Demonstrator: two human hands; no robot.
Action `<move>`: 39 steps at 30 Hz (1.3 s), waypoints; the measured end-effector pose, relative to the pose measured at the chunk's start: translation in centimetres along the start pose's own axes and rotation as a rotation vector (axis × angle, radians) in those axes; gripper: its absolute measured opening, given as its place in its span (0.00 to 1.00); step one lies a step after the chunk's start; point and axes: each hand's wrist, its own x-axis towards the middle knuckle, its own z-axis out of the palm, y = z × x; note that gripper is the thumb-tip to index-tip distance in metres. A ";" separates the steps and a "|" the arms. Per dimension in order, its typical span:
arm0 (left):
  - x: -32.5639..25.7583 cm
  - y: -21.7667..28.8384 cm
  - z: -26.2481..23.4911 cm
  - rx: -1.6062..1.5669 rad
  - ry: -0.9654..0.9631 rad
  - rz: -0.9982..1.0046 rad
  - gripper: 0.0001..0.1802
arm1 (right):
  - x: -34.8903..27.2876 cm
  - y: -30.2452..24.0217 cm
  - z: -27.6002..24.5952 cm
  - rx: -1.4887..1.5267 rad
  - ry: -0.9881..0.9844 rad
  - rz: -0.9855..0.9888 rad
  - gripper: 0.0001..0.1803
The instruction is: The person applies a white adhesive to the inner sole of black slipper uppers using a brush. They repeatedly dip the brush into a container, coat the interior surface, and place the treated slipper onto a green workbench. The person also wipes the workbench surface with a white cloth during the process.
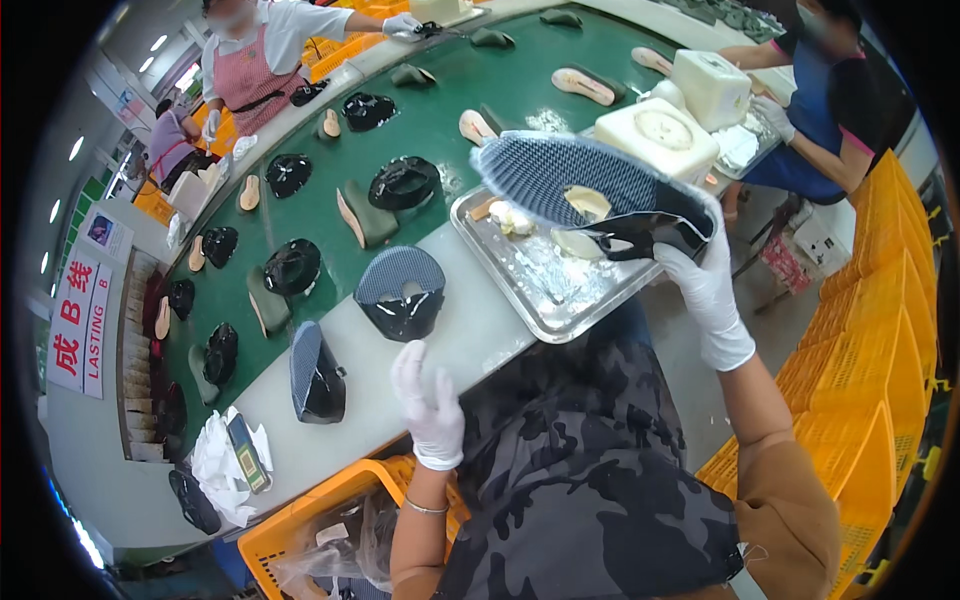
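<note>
My gloved right hand [708, 290] grips the glossy black end of a shoe upper [570, 180], holding it up over a metal tray [520, 310]. Its blue-and-white woven lining faces me, and a pale patch shows inside. In the tray lie white, sticky-looking smears and a whitish lump [512, 218]. My gloved left hand [430, 410] is empty, its fingers apart, at the near edge of the white worktop [465, 325]. Just beyond it, a second upper [405, 290] rests on the worktop. A third upper [318, 375] lies to its left.
A green conveyor belt [330, 170] carries black uppers, green shoe lasts and pale insoles. White plastic containers [655, 135] stand beyond the tray. Two co-workers [262, 75] [830, 110] work across and to the right. Orange crates [840, 370] flank me; a phone [248, 455] lies left.
</note>
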 end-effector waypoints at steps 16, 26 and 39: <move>-2.0 -2.9 3.1 -0.083 -0.153 -0.087 0.20 | 13.3 3.3 4.5 -1.583 -0.471 -0.847 0.23; -1.9 -3.1 2.9 -0.114 -0.187 -0.123 0.19 | 17.5 -1.3 4.6 -1.566 -0.870 -0.912 0.17; -1.4 -3.1 2.2 -0.100 -0.044 -0.221 0.17 | 19.8 -8.5 -6.2 -0.907 -0.540 0.230 0.30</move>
